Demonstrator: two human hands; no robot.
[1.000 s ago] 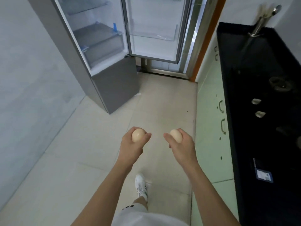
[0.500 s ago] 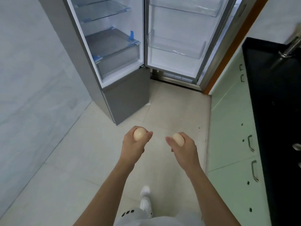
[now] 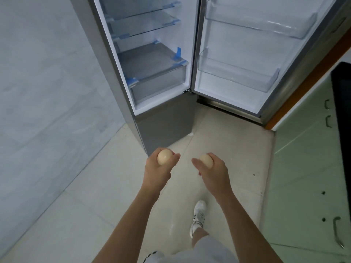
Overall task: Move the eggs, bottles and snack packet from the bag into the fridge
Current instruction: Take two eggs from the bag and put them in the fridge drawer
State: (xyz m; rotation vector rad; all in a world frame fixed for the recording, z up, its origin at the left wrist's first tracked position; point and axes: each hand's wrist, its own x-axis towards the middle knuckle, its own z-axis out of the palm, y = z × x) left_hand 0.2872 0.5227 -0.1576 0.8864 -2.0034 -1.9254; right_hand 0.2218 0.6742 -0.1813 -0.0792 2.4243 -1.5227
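The open fridge (image 3: 152, 59) has drawn closer and now fills the top of the frame from 11 to 1 o'clock, where half a second ago it stood farther up and the dark counter (image 3: 341, 111) took more of the right side; the counter is now a strip at 3 o'clock. The left hand (image 3: 158, 168) is curled around one egg (image 3: 164, 156), and the right hand (image 3: 212, 170) is closed on a second egg (image 3: 206, 160), the two held apart at the same height over the pale floor tiles (image 3: 76, 215), as before. Above them, at 12 o'clock, lie the fridge's glass shelves (image 3: 144, 25) and a clear crisper drawer (image 3: 157, 86); the fridge door (image 3: 247, 54) swings open toward 1 o'clock with its clear door bins (image 3: 237, 74). A white sneaker (image 3: 198, 215) steps forward at 6 o'clock. Pale green cabinets (image 3: 307, 168) run down the right at 4 o'clock.
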